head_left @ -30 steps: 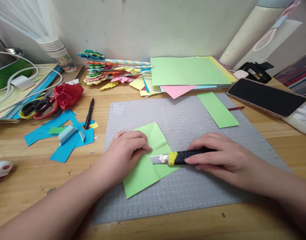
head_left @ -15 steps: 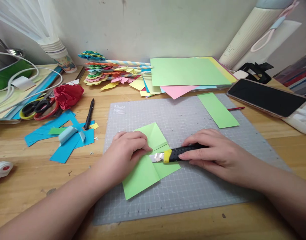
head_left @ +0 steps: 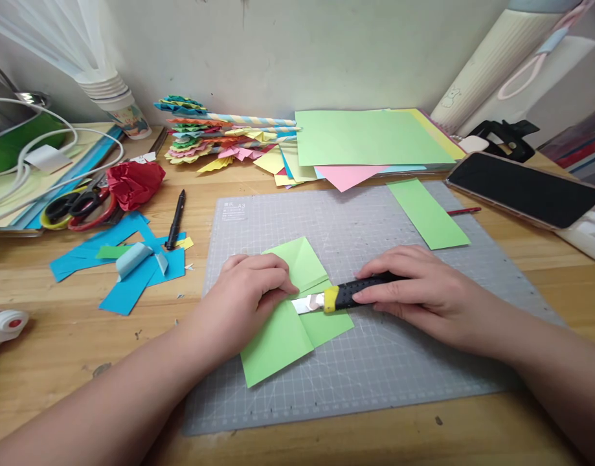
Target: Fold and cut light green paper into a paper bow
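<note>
A folded light-green sheet of paper (head_left: 278,349) lies at an angle on the grey cutting mat (head_left: 384,362). My left hand (head_left: 253,285) rests on its left part, fingers bent together and gripping a layer near the middle crease. In my right hand (head_left: 418,291) is a black and yellow utility knife (head_left: 346,295), held low and almost level, its blade pointing left. The blade lies at the paper's fold, close to my left fingertips. Whether its tip is under a layer or only on top, I cannot tell.
A green paper strip (head_left: 428,213) and a phone (head_left: 525,189) lie at the right. Coloured sheets (head_left: 370,137) and paper flowers on striped straws (head_left: 248,121) are along the wall. Blue scraps (head_left: 127,291), a black pen (head_left: 176,220) and scissors (head_left: 90,206) are at the left.
The whole view has shifted slightly. The knife is turned a little, its blade catching more light. Both hands keep nearly the same place and hold.
</note>
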Tool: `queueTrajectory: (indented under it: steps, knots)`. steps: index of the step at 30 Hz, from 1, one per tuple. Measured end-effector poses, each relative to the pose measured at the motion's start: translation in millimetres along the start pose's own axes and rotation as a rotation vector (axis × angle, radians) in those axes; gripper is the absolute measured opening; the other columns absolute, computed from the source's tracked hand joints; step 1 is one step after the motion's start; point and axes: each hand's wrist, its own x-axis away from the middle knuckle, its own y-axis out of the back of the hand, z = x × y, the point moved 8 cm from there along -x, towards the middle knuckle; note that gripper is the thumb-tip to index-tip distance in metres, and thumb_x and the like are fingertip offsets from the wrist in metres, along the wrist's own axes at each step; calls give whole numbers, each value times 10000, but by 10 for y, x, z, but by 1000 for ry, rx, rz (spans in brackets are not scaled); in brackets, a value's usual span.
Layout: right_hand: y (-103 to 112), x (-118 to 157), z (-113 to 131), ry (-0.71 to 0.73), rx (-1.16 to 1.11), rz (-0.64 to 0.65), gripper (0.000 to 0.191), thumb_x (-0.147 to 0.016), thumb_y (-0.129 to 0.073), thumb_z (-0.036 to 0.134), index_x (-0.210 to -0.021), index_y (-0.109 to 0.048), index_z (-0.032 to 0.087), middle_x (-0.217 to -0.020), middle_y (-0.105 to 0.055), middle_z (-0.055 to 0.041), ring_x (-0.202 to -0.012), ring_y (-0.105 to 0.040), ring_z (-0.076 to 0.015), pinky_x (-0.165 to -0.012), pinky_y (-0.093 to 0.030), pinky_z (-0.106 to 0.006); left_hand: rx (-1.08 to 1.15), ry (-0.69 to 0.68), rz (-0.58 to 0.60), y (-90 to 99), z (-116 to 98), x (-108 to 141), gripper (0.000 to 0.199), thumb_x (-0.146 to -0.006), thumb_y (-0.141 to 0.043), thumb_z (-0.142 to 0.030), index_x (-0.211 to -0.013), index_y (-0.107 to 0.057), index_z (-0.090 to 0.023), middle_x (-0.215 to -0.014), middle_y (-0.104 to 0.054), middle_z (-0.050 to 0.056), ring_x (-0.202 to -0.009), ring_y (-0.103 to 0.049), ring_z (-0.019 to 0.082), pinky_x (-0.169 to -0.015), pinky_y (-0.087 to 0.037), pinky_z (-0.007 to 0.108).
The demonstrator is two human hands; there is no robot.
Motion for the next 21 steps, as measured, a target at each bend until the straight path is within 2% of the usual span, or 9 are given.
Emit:
queueTrajectory:
  steps: [21]
  knots:
    - [2,-12,-28,-11,8,-10,288,-925,-521,195,-1119,-677,341,-1120,-642,-43,-999,-566,-232,-848,-416,-438,-7,-3,-7,-2,-7,-5,149,-891,-572,-159,-841,-683,-245,-933,-671,-18,-906,-615,176,-852,-355,390]
